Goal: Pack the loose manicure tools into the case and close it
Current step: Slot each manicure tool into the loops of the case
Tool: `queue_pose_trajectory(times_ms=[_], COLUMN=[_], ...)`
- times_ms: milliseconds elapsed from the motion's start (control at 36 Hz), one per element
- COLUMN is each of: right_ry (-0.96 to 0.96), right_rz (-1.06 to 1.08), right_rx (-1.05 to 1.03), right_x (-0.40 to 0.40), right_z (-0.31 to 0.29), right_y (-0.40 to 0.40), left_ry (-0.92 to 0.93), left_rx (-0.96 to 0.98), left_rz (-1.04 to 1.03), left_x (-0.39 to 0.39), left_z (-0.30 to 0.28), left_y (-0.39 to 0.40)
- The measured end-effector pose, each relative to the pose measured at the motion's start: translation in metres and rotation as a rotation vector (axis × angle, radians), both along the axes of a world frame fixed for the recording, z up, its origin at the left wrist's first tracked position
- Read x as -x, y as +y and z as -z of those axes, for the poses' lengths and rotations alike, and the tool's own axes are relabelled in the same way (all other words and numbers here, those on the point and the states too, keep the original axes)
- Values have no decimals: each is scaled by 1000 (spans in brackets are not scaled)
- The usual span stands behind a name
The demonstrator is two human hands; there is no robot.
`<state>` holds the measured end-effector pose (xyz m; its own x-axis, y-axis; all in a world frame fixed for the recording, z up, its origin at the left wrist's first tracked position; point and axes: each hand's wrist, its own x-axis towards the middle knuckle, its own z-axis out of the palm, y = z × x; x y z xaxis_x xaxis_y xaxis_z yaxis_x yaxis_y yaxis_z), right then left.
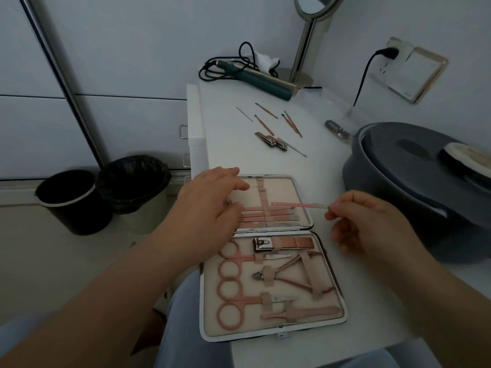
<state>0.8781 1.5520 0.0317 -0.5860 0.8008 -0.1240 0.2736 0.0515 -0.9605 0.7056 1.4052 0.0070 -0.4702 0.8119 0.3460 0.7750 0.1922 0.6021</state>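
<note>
Right hand (372,224) pinching pink tool (299,205) over open case (305,224); left hand (212,203) spread inside

Your left hand (212,200) reaches in from seven o'clock, forearm bare, palm down, fingers spread loosely and pointing toward one o'clock. The fingertips lie low and seem to rest on what is beneath them, though the view does not show contact clearly. Your right hand (372,221) comes in from five o'clock, wrist bent inward, knuckles up. Its thumb and forefinger pinch the end of a thin pink tool (300,205) that points toward nine o'clock; the other fingers curl loosely below.
</note>
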Motion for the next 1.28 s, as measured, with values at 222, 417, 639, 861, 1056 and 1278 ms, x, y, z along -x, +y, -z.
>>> queue_pose_trajectory(times_ms=[222,417,639,861,1056,1278], right_ry=[-43,-137,-186,-260,-424,-503], right_rz=[60,-4,-59,-138,-228,-197], right_rx=[-30,-29,53,126,142,-29], right_x=[5,10,17,22,31,34], right_z=[5,7,1,-8,-17,-11], right_y=[3,10,11,13,20,17], left_ry=[-143,-128,-126,-145,-133,-73], left_rx=[19,40,53,80,90,168], left_rz=[38,89,160,191,205,252], left_x=[12,18,28,34,34,29], left_z=[14,13,10,9,8,0], left_y=[1,-1,-4,-4,-5,-7])
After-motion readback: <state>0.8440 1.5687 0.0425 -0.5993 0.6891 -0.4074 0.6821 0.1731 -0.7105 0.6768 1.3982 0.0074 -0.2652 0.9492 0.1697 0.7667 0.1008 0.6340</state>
